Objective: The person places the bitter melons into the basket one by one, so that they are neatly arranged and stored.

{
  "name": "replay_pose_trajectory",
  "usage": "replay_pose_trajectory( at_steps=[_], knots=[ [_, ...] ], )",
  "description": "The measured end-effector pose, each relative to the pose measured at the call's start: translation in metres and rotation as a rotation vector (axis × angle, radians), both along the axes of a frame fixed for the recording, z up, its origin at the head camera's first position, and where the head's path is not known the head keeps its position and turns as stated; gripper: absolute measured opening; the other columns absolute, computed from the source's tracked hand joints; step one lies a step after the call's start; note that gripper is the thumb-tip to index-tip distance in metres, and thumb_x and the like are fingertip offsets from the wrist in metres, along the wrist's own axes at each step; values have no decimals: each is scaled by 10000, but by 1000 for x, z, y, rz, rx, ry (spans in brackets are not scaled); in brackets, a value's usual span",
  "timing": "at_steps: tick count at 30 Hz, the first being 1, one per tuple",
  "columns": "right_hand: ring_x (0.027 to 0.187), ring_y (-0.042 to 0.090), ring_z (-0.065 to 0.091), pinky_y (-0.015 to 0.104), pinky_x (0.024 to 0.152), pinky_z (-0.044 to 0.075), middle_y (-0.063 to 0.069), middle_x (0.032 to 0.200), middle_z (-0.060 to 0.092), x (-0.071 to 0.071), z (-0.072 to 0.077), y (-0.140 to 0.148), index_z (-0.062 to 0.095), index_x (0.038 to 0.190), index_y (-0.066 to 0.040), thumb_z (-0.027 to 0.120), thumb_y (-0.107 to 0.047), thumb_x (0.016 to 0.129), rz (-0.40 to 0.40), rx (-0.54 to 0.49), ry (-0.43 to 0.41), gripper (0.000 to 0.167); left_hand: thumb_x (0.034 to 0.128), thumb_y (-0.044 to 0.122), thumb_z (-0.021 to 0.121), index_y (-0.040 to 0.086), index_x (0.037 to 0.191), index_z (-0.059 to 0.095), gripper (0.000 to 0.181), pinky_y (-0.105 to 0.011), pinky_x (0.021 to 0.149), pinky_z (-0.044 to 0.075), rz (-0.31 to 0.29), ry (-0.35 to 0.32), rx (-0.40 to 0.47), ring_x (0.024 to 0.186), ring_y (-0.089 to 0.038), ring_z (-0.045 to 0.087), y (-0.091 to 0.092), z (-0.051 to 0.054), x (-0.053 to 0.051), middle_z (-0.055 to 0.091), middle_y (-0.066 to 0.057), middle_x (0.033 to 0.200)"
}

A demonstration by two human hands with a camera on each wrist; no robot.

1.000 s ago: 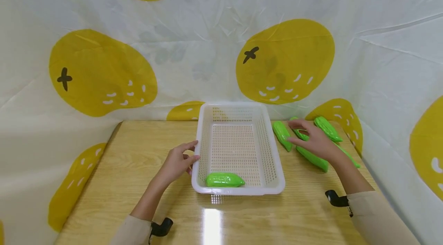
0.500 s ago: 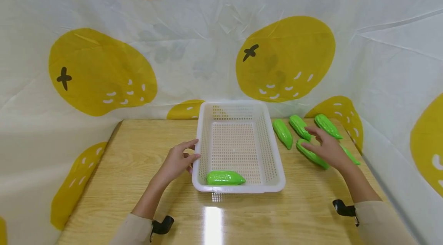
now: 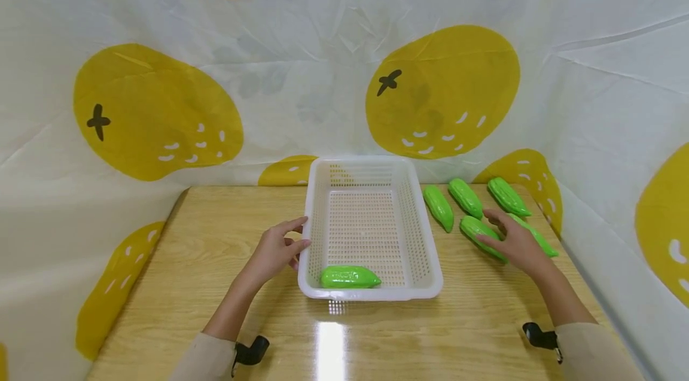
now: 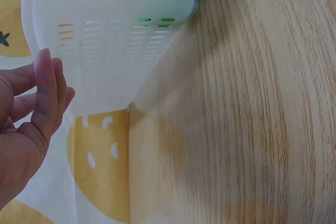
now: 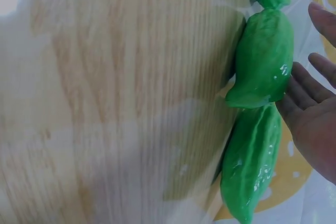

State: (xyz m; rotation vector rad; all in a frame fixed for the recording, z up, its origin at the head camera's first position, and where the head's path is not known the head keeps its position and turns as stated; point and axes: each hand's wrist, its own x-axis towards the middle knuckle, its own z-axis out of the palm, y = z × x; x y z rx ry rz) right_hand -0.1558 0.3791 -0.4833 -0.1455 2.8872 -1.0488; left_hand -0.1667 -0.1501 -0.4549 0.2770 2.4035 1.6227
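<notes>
A white perforated plastic basket [image 3: 425,291] stands mid-table, with one glossy green bitter melon [image 3: 350,277] lying crosswise at its near end. At the basket's left rim, my left hand [image 3: 274,251] rests its thumb and fingertips against the edge; the left wrist view shows these fingers [image 4: 44,80] beside the basket wall. My right hand [image 3: 515,241] hovers with spread, loosely bent fingers over a ridged bitter melon [image 3: 473,231] at the right. Whether the fingertips touch it is hard to tell. Another bitter melon [image 3: 545,243] lies partly behind this hand.
More bitter melons lie beyond the right hand: one beside the basket [image 3: 438,209], one behind [image 3: 466,198] and one near the far right corner [image 3: 508,197]. A cloth [image 3: 323,100] printed with yellow fruit hangs behind the wooden table [image 3: 215,249].
My right hand has moved right and nearer, away from the far bitter melons, to the near one. My left hand stays at the basket rim. The bitter melons appear unmoved.
</notes>
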Motion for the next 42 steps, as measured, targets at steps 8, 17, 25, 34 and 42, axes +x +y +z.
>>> replay_pose_trajectory(
  at_steps=[8, 17, 25, 34, 42],
  knots=[
    [1373, 567, 408, 717, 1098, 405, 344, 1528, 412, 1, -9, 3, 341, 1561, 50, 702, -355, 1000, 13, 5, 20, 781, 971, 73, 718, 40, 1530, 491, 604, -448, 536, 643, -9, 8, -6, 626, -177, 659, 1, -1, -1, 594, -239, 1311],
    [1397, 599, 343, 760, 1089, 360, 357, 1530, 398, -3, -19, 5, 381, 1535, 43, 732, -317, 981, 2, 67, -3, 748, 968, 73, 721, 46, 1529, 494, 606, -446, 546, 647, -9, 1, -3, 646, -181, 672, 1, 0, 0, 595, -234, 1311],
    [1373, 630, 345, 778, 1057, 381, 399, 1524, 367, -5, -23, 4, 357, 1543, 50, 729, -283, 984, 7, 81, -30, 749, 969, 78, 721, 49, 1526, 500, 600, -496, 564, 645, -13, 5, 5, 631, -185, 667, 0, 0, 0, 599, -224, 1300],
    [1364, 624, 359, 772, 1053, 388, 394, 1514, 383, -5, -21, 3, 365, 1530, 61, 718, -261, 992, 17, 87, -31, 719, 974, 74, 714, 51, 1528, 497, 595, -520, 579, 644, -8, 3, 7, 654, -184, 677, -1, 0, 0, 597, -227, 1304],
    [1336, 604, 400, 757, 1037, 404, 389, 1479, 421, -2, -12, 1, 375, 1522, 50, 700, -268, 1004, 4, 101, -14, 689, 968, 66, 719, 49, 1527, 499, 601, -504, 572, 647, -1, -1, -6, 629, -181, 659, 0, 2, 0, 601, -225, 1297]
  ],
)
